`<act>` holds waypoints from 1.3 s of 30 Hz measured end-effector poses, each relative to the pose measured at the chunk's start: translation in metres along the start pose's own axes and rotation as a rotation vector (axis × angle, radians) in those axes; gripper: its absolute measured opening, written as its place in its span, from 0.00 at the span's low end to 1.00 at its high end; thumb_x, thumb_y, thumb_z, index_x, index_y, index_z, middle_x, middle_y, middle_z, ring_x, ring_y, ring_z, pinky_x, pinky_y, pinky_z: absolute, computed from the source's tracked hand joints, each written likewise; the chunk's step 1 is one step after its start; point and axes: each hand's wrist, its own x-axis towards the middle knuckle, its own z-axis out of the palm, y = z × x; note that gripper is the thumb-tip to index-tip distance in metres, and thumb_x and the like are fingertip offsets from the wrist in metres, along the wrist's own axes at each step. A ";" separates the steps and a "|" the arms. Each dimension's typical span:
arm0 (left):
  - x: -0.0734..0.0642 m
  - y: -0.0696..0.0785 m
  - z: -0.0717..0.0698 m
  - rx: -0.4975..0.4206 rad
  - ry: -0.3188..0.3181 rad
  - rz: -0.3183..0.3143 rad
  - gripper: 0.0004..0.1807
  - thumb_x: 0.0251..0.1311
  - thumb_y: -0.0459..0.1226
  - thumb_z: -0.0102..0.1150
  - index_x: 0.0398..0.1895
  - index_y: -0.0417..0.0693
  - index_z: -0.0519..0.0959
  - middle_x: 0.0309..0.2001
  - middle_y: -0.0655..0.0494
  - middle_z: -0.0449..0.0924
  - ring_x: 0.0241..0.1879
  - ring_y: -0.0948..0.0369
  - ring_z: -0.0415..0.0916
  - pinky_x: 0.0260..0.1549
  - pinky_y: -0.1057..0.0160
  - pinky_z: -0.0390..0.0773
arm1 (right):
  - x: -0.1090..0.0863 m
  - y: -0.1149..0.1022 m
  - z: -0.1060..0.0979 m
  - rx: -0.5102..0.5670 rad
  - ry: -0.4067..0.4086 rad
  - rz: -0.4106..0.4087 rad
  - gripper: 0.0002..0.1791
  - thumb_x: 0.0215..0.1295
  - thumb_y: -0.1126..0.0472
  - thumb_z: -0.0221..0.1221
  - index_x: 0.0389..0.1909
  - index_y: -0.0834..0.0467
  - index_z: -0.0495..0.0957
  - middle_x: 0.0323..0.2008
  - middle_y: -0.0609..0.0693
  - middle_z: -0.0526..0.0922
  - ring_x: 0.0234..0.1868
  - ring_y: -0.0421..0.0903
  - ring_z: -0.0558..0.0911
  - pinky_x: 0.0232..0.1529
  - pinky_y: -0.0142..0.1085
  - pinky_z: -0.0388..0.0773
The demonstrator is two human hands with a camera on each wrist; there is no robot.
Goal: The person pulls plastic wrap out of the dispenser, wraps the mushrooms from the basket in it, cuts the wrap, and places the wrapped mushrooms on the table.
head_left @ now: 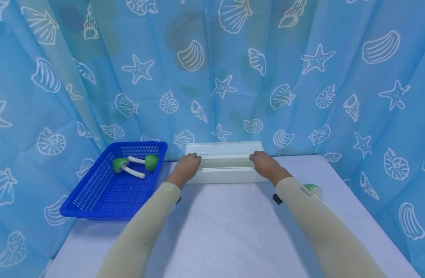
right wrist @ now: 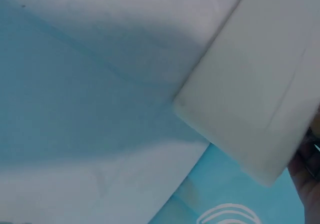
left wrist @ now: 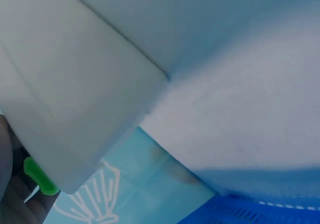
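A long white box (head_left: 226, 176) stands at the back of the table, its upper side showing a pale recessed strip. My left hand (head_left: 189, 167) grips its left end, fingers curled over the upper edge. At the opposite end my right hand (head_left: 266, 165) holds it in the same way. In the left wrist view, a green tab (left wrist: 41, 176) shows between the box and my fingers (left wrist: 37, 206). The right wrist view has the box's pale face (right wrist: 245, 94) with my fingers (right wrist: 306, 171) at its edge. The thumbs are hard to make out.
To the left stands a blue plastic basket (head_left: 109, 214) holding two green-capped, white-stemmed toy mushrooms (head_left: 120, 165). A green-and-white object (head_left: 313, 188) lies right, partly behind my right sleeve. A blue seashell-print curtain (head_left: 212, 77) hangs behind the white-covered table (head_left: 226, 231).
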 end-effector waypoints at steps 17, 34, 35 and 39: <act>-0.009 -0.003 0.023 0.064 0.296 0.028 0.07 0.69 0.28 0.47 0.47 0.39 0.70 0.39 0.47 0.69 0.39 0.52 0.67 0.42 0.56 0.69 | 0.002 -0.002 0.033 0.023 0.210 -0.003 0.11 0.72 0.69 0.39 0.52 0.65 0.64 0.42 0.58 0.68 0.45 0.55 0.71 0.53 0.49 0.69; -0.009 -0.005 0.018 0.101 0.482 0.015 0.05 0.66 0.27 0.48 0.43 0.39 0.68 0.34 0.48 0.65 0.36 0.52 0.64 0.37 0.57 0.68 | 0.000 -0.002 0.021 -0.476 0.408 -0.164 0.05 0.70 0.71 0.50 0.41 0.65 0.63 0.32 0.56 0.60 0.33 0.52 0.62 0.32 0.41 0.64; -0.009 -0.005 0.018 0.106 0.480 0.012 0.04 0.66 0.27 0.47 0.42 0.39 0.68 0.34 0.48 0.65 0.35 0.52 0.64 0.37 0.58 0.68 | -0.001 -0.002 0.020 -0.494 0.398 -0.171 0.06 0.69 0.70 0.52 0.40 0.65 0.63 0.32 0.56 0.60 0.33 0.51 0.62 0.32 0.41 0.63; -0.011 -0.007 0.018 0.127 0.461 0.001 0.05 0.65 0.26 0.43 0.41 0.38 0.69 0.33 0.47 0.64 0.34 0.52 0.64 0.36 0.57 0.68 | -0.002 0.000 0.018 -0.507 0.407 -0.200 0.09 0.67 0.71 0.54 0.40 0.65 0.62 0.31 0.56 0.60 0.32 0.52 0.62 0.32 0.40 0.63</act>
